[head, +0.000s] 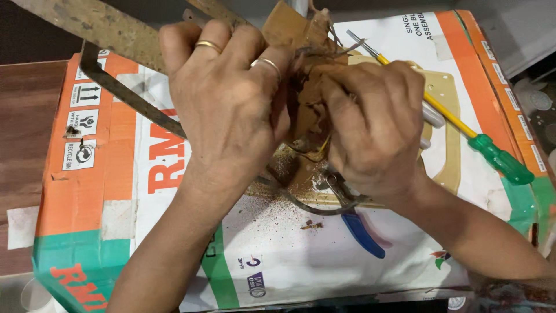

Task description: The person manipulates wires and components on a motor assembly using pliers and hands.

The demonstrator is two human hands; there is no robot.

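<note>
Seen from above, two bare hands work close together over a large cardboard box (278, 261) printed in white, orange and green, which lies flat as a work surface.

The left hand (226, 104), with rings on two fingers, has its fingers curled closed around a rusty brown part (301, 64). The right hand (376, 127) grips the same part from the other side, fingers bent tight against it. The part sits between the two palms, just above the middle of the box, and thin wires (330, 49) stick out of its top. Most of it is hidden by the hands, so its shape is hard to tell; it may be an old electrical fitting.

Brown rust crumbs (289, 203) are scattered on the box right under the hands. Blue-handled pliers (356, 226) lie there too, their head partly under the right wrist. A screwdriver (463, 133) with a yellow shaft and green handle lies at a slant beside the right hand, its tip pointing toward the wires. It rests across a pale beige plate (449, 150) that lies flat on the box. A long rusted metal bar (87, 23) runs in from the upper left, passing under the left hand. The box rests on a dark wood surface (23, 127).
</note>
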